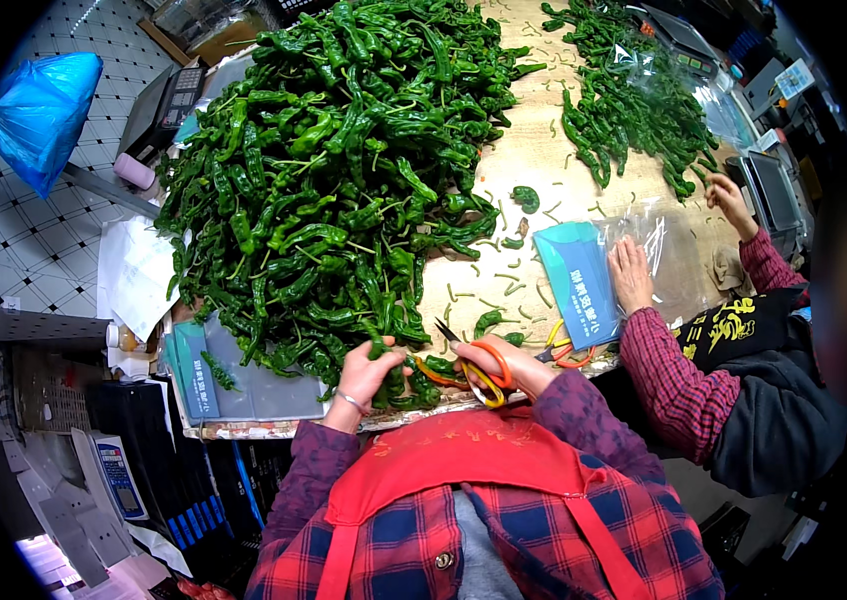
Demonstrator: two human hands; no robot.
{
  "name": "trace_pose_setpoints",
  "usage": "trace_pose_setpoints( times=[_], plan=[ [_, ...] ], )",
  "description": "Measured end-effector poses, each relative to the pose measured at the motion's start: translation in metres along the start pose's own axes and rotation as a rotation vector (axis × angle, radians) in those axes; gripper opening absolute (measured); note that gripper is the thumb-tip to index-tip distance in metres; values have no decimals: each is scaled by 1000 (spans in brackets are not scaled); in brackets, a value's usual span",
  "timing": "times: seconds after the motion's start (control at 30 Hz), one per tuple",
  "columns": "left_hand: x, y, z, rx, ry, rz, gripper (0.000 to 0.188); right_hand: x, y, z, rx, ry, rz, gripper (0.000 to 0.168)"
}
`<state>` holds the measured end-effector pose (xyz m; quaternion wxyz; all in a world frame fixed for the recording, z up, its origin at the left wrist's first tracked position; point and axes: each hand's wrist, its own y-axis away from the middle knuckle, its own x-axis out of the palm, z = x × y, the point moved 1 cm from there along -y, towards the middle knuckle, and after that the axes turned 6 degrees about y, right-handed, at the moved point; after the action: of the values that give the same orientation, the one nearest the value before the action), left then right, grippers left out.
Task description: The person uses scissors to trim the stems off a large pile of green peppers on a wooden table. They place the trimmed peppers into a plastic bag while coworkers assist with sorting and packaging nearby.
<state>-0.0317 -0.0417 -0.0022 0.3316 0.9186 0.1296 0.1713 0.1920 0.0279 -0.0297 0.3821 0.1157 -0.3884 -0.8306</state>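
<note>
A large heap of green peppers [333, 165] covers the left and middle of the wooden table. At its near edge my left hand [363, 375] pinches a green pepper [378, 343] between thumb and fingers. Just right of it, my right hand [498, 364] holds scissors [497, 367] with orange and yellow handles, the dark blades pointing up and left. More peppers and an orange-red pepper [440, 375] lie between my hands at the table edge. Cut stems [513, 289] are scattered beyond my right hand, beside a few single peppers [489, 322].
A co-worker at the right rests one hand on printed plastic bags [577, 281]; other scissors [564, 352] lie near them. A second pepper heap [641, 97] is behind. Clear and printed bags [266, 382] lie at the near left corner. Scales [168, 105] stand at both sides.
</note>
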Motion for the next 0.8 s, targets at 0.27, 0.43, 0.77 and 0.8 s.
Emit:
trace_pose_setpoints(
  times=[0.27,0.43,0.77,0.8],
  plan=[
    [-8,-61,43,254,-499,-73,29,6,-17,31,-150,376,-28,50],
    [7,-16,7,72,-212,141,43,-5,44,34,-139,518,212,45],
    [12,-21,7,41,-187,146,30,-18,75,6,-351,712,83,35],
    [14,-16,1,24,-94,136,30,-24,81,5,-382,706,73,38]
  ],
)
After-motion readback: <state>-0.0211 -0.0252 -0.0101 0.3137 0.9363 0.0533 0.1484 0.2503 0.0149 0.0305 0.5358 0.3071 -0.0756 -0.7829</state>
